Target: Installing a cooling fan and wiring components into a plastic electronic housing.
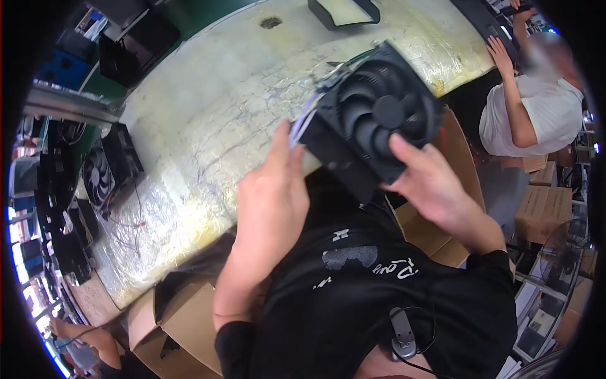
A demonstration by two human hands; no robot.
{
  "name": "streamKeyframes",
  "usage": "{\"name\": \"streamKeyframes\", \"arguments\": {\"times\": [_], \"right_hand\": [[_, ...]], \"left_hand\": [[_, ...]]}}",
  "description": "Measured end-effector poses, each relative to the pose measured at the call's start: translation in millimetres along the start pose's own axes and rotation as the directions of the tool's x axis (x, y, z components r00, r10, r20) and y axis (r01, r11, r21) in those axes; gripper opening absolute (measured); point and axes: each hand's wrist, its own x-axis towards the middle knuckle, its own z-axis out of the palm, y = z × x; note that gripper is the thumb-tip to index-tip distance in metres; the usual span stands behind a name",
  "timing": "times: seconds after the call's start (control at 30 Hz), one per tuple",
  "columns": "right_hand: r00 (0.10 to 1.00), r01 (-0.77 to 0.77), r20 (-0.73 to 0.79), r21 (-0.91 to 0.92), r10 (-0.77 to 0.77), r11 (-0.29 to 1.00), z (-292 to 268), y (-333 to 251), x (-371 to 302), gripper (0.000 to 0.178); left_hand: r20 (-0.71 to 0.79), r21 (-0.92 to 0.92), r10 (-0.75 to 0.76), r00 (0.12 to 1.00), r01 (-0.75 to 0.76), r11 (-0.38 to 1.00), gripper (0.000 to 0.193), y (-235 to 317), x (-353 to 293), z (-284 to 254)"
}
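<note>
A black boxy fan unit (pixel 388 110) is held tilted above the near edge of the bench, its round fan facing up. My right hand (pixel 432 183) grips its lower right edge, the thumb lying over the fan face. At the unit's left side, pale purple and white cables (pixel 304 120) run down to my left hand (pixel 274 196), whose fingers are closed around them. The unit is slightly blurred, and the fingertips of my right hand are hidden beneath it.
Plastic film covers the worn bench (pixel 208 120). Another black fan unit (pixel 104 167) with loose wires stands at its left end, and a black tray (pixel 345 12) lies at the far edge. Open cardboard boxes (pixel 180 325) flank me. A co-worker (pixel 536 101) stands at the right.
</note>
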Motion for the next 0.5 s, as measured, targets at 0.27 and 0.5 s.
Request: {"name": "streamKeyframes", "arguments": {"times": [0.27, 0.5], "right_hand": [[0.979, -0.175, 0.16, 0.371, 0.123, 0.912, 61.8, 50.3, 62.3, 0.038], [0.737, -0.427, 0.539, -0.096, 0.408, 0.899, 57.1, -8.7, 36.1, 0.031]], "left_hand": [[-0.191, 0.041, -0.288, 0.939, 0.3, 0.953, 0.057, -20.5, 16.2, -0.1], [-0.12, 0.148, -0.426, 0.897, 0.441, 0.885, 0.052, -55.9, 22.6, -27.1]]}}
